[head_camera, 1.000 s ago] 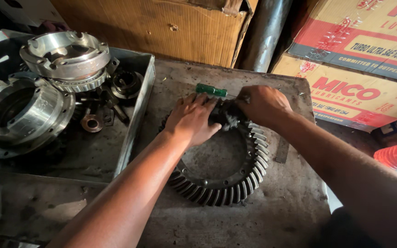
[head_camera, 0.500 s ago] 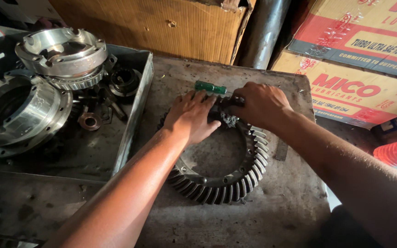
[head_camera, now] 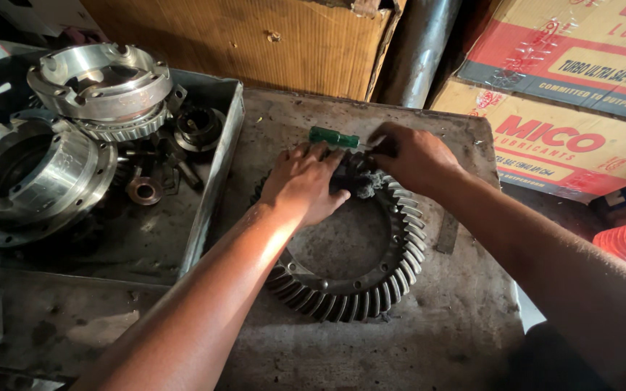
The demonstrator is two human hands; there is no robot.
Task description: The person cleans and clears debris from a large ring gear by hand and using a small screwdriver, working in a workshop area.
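A large toothed ring gear (head_camera: 349,293) lies flat on a grimy metal table (head_camera: 429,340). My left hand (head_camera: 306,181) rests palm down on the gear's far left rim, fingers spread. My right hand (head_camera: 414,156) is closed at the gear's far rim, apparently gripping a tool with a green handle (head_camera: 333,137) that pokes out to the left of it. A wad of dark grey rag (head_camera: 360,181) sits on the gear teeth between the two hands. What the tool's tip touches is hidden by my fingers.
A metal tray (head_camera: 215,174) on the left holds two large machined housings (head_camera: 103,80) (head_camera: 30,181) and several small gears and bearings (head_camera: 197,127). Cardboard boxes (head_camera: 566,101) and a brown carton (head_camera: 255,36) stand behind the table, with a steel pipe (head_camera: 418,47) between them.
Both hands stay at the gear's far rim with only small shifts. The view has drifted slightly.
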